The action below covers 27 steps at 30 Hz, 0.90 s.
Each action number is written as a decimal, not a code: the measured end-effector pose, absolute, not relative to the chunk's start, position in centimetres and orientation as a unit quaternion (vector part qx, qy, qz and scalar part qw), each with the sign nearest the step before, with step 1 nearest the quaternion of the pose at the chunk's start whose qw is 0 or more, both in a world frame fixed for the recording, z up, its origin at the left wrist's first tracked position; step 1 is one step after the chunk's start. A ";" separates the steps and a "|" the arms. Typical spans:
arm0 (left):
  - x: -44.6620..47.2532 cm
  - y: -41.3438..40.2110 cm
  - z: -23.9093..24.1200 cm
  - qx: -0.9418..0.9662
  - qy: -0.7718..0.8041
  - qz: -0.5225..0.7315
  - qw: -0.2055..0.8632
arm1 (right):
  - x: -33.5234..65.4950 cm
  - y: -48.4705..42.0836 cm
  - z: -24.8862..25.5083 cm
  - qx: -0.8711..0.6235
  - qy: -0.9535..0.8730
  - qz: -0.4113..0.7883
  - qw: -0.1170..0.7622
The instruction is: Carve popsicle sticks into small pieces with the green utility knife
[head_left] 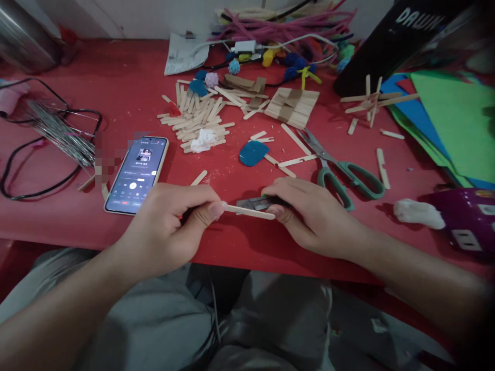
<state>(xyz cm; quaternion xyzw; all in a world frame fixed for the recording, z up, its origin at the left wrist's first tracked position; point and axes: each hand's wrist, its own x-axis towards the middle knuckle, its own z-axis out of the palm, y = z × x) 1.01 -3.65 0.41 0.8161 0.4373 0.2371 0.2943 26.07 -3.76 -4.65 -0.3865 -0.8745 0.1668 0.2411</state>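
Note:
My left hand [178, 219] pinches one end of a wooden craft stick [253, 212], which points to the right near the table's front edge. In my right hand [305, 214] is a utility knife [253, 203], its blade toward the left, just behind the stick. Whether the blade touches the stick I cannot tell. Beyond the hands lie a blue oval piece [253, 153], cut stick pieces [297, 161] and green-handled scissors [336, 165]. A heap of craft sticks [201, 116] is farther back, with a crumpled white lump [204, 140] on it.
A lit phone [137, 175] lies beside my left hand, with thin metal rods [64, 129] and a black cord farther left. Coloured sheets [456, 118], a black bottle [394, 41] and a purple power strip [467, 221] stand right. Pink pipe cleaners [263, 28] lie at the back.

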 end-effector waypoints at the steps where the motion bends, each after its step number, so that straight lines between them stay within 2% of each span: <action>1: 1.0 -3.7 0.4 0.816 0.438 0.237 0.294 | 26.1 -3.8 -4.7 -0.388 -0.874 0.167 0.239; 27: 1.3 -3.8 0.5 0.829 0.442 0.222 0.260 | 26.2 -3.6 -4.8 -0.397 -0.876 0.141 0.233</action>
